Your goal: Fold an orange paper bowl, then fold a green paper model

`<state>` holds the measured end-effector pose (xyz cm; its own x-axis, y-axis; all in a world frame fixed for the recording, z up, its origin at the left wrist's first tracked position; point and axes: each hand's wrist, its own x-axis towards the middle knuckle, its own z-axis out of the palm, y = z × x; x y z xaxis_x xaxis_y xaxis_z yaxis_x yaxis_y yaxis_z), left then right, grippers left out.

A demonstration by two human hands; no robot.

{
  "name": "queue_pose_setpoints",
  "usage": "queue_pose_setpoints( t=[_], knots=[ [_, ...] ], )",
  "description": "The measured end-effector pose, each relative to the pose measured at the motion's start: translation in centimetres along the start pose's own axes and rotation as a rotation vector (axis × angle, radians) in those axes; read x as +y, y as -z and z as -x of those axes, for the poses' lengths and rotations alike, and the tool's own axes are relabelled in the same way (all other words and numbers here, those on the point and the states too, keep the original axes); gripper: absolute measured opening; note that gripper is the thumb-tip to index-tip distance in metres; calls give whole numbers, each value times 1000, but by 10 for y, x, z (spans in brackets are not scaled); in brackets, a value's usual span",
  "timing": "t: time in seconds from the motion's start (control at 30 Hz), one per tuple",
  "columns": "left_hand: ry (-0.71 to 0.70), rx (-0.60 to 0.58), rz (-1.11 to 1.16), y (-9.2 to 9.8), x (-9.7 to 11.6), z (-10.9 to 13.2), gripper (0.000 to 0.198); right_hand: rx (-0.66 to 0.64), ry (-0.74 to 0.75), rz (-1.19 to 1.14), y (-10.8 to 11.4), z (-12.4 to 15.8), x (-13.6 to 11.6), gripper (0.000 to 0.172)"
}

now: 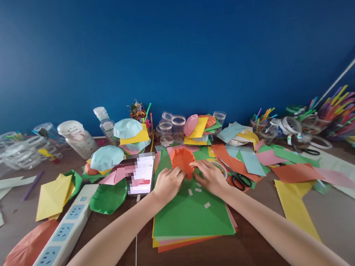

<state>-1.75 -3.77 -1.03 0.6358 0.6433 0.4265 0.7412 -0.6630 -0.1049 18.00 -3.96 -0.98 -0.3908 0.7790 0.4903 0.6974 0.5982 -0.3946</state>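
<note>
A folded piece of orange paper (182, 158) with crumpled edges lies over a stack of coloured sheets topped by a green sheet (192, 218). My left hand (170, 183) is closed on its lower left edge. At the lower right edge, my right hand (212, 178) grips it with bent fingers; the fingertips are partly hidden. Several small white scraps (207, 205) are scattered on the green sheet just below. Beside my right hand are a roll of tape (220, 168) and black-handled scissors (242, 181).
A phone (142, 174) with a lit screen and a white power strip (61, 233) lie to the left. Folded paper shapes (105, 157) surround them. Cut paper strips (298, 217) spread right. Plastic jars (76, 137) and colourful pipe cleaners (340, 111) line the back by the blue wall.
</note>
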Motion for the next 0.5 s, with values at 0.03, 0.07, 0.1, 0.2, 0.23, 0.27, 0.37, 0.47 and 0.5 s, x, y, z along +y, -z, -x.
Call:
queue_pose_setpoints(
  t=[0.03,0.07,0.1,0.2,0.23,0.27,0.37,0.47,0.5],
  knots=[
    [-12,-3,9,-1,0,0,16,-27,56,23,-1,1,0,40],
    [-23,-5,16,-1,0,0,16,-53,105,42,-1,1,0,39],
    [-33,-9,22,-2,-1,0,15,-75,141,57,-2,2,0,38],
    [-57,-17,41,-2,-1,-1,14,-105,175,79,-3,2,0,35],
    [-64,-23,49,-2,0,-1,14,-103,174,80,-3,3,1,34],
    [-67,-31,56,-2,0,-1,14,-101,174,80,-3,3,1,34],
    [-53,-52,58,-1,3,-1,13,-106,197,90,-3,3,2,30],
    [-46,-77,51,2,5,-3,13,-121,214,112,-3,2,2,29],
    [-49,-90,51,3,6,-4,13,-126,214,119,-4,2,2,30]
  ],
)
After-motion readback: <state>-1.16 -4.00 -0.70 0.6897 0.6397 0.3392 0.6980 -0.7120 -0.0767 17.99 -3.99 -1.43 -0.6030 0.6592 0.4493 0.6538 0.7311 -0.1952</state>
